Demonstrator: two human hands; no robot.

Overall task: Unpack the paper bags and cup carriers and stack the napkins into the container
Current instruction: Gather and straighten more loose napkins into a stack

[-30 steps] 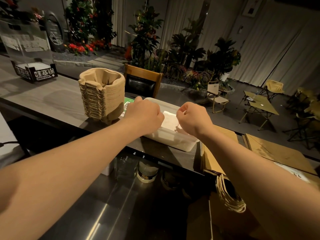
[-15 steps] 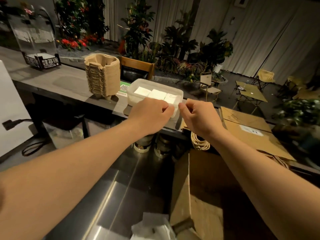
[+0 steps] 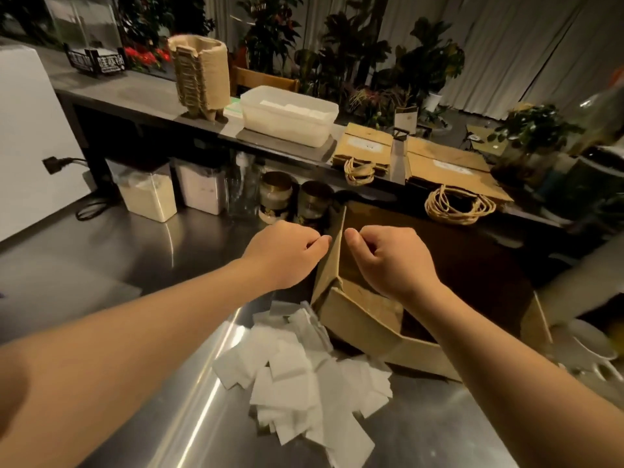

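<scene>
Brushed stainless-steel worktop (image 3: pixel 111 251) lies below the fingers (image 3: pixel 317 243). Open brown cardboard box (image 3: pixel 358 319): upright flap between the fingers of the two hands. Just beyond the fingers, under the grey raised counter (image 3: pixel 135 92): two round metallic tins (image 3: pixel 275 194), side by side. Left of the fingers: two clear plastic bins of pale powder (image 3: pixel 148 194). Far left: white appliance (image 3: pixel 30 136) with black plug (image 3: pixel 50 163). Well beyond the fingers: black sign holder with white characters (image 3: pixel 96 62), red flowers (image 3: pixel 145 57), dark green potted plants (image 3: pixel 354 52), grey curtains (image 3: pixel 506 38).
</scene>
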